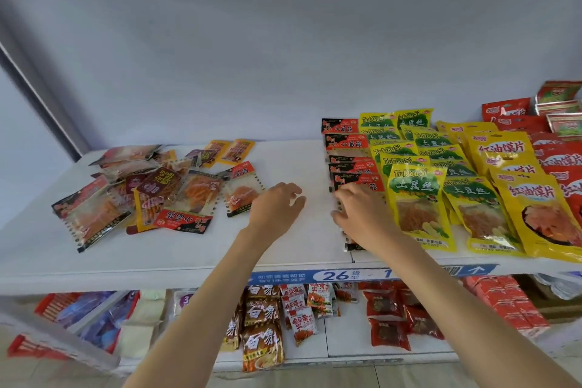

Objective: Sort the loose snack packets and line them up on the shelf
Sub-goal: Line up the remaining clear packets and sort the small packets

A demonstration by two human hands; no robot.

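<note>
- My right hand (362, 211) lies on the nearest packet of the red-black row (349, 148), fingers curled over its left edge. I judge it is pressing or pinching that packet (354, 244), but the hand hides the contact.
- My left hand (277, 205) hovers relaxed and empty over bare shelf (189, 255), just right of the loose pile (151, 192).
- The pile sits at the shelf's left end, packets overlapping at all angles. The sorted rows run back from the front edge on the right.
- Risk: the row's packets overlap like shingles, so a sideways nudge from my right hand could fan them out, or push them under the yellow row (419, 198) touching them.
- Risk: the near packet ends close to the front edge, and a pull toward me may tip it off.
- Risk: reaching left, I could drag several glossy packets together, mixing kinds.
</note>
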